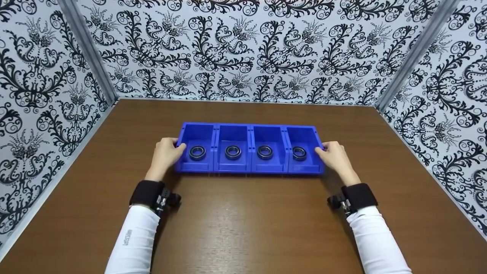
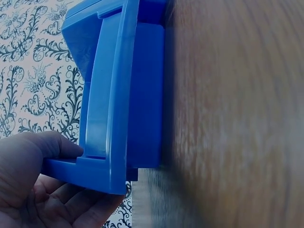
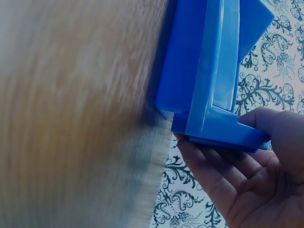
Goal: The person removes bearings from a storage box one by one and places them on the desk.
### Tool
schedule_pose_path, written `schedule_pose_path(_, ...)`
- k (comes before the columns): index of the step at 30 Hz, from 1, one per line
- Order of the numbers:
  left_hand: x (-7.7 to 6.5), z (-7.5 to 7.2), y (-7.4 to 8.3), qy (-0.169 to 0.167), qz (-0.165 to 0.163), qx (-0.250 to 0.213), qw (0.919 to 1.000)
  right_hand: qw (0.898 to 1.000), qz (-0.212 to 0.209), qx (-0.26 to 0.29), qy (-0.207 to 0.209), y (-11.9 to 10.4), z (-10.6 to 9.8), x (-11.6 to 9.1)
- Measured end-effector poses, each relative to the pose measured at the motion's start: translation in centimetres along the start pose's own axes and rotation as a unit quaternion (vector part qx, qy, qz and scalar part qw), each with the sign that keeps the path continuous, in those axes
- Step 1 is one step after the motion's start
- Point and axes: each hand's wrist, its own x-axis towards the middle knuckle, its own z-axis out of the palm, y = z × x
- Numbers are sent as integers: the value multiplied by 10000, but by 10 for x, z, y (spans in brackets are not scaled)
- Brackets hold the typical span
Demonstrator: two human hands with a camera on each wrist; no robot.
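A row of several joined blue plastic bins (image 1: 233, 167) spans the space between my hands. One ball bearing lies on the floor of each compartment, from the leftmost bearing (image 1: 191, 154) to the rightmost bearing (image 1: 294, 155). My left hand (image 1: 166, 155) grips the left end wall, thumb over the rim and fingers on the outer side, as the left wrist view shows on the blue bin (image 2: 118, 90). On the opposite end, my right hand (image 1: 335, 156) holds the wall the same way. In the right wrist view its fingers (image 3: 209, 173) curl beneath the bin's edge.
The bins are over the middle of a brown wooden table (image 1: 236, 217). Patterned black-and-white panels (image 1: 243, 49) rise behind and at both sides, with grey metal posts (image 1: 89, 49) at the corners. Black straps with small cameras (image 1: 174, 200) sit on both wrists.
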Motion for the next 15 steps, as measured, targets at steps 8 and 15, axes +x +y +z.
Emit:
schedule_pose_path(8, -1, -2, 2, 24, 47, -1, 10000, 10000, -58, -2, 51, 0, 0, -1)
schedule_pose_path(15, -2, -1, 2, 2, -27, 41, 10000, 10000, -44, -66, 0, 0, -2, -1)
